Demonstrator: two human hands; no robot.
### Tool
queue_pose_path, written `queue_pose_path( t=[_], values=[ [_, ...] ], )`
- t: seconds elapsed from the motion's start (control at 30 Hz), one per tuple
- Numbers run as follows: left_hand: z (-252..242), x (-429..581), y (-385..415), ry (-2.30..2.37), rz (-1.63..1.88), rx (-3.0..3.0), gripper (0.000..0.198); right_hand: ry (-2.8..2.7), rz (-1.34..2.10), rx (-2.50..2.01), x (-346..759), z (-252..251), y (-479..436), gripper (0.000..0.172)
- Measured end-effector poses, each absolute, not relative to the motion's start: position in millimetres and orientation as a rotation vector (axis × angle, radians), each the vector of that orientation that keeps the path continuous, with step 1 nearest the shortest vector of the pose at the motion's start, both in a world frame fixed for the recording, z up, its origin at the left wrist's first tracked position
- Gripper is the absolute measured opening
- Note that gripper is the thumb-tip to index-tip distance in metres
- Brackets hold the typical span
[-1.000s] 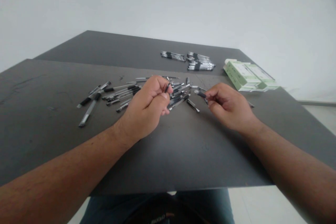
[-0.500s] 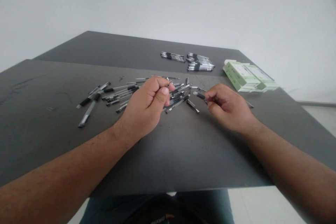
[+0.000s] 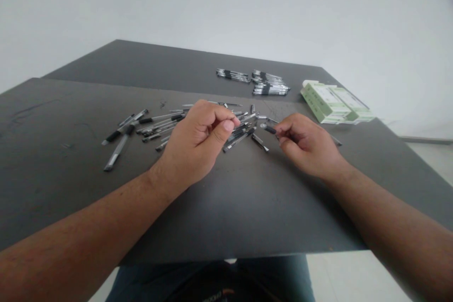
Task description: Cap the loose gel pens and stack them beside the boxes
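Observation:
A loose pile of black and clear pens (image 3: 177, 122) lies scattered across the middle of the dark table (image 3: 230, 198). My left hand (image 3: 198, 144) is curled into a fist over the pile's right part, thumb pressed on the index finger; what it grips is hidden. My right hand (image 3: 307, 146) sits just right of the pile, fingers pinched on a pen part (image 3: 269, 128) with a black grip that points left toward my left hand. A short pen piece (image 3: 260, 142) lies on the table between the two hands.
A neat group of pens (image 3: 262, 82) lies at the far side of the table. Green and white boxes (image 3: 332, 101) stand at the far right near the edge. Two stray pens (image 3: 120, 144) lie at the left. The table's front edge is close to my lap.
My left hand has closed tighter and lowered slightly over the pile; the small dark piece at its fingertips is no longer visible. My right hand has barely moved.

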State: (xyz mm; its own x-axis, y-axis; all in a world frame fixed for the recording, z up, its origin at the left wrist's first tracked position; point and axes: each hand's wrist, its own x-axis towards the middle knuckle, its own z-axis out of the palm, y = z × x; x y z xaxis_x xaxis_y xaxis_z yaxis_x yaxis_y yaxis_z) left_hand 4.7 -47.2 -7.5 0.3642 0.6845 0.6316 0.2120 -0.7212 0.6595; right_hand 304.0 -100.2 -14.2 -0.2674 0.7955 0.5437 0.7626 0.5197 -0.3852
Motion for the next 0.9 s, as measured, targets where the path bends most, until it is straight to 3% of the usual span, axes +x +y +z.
queue_pose_path(
  t=[0.6, 0.9],
  values=[
    [-6, 8, -50, 0.889, 1.383, 1.799, 0.017, -2.04, 0.104, -1.314, 302, -13, -101, 0.011],
    [-9, 9, -38, 0.807, 1.478, 1.545, 0.019, -2.035, 0.073, -1.364, 302, -11, -101, 0.011]
  ],
)
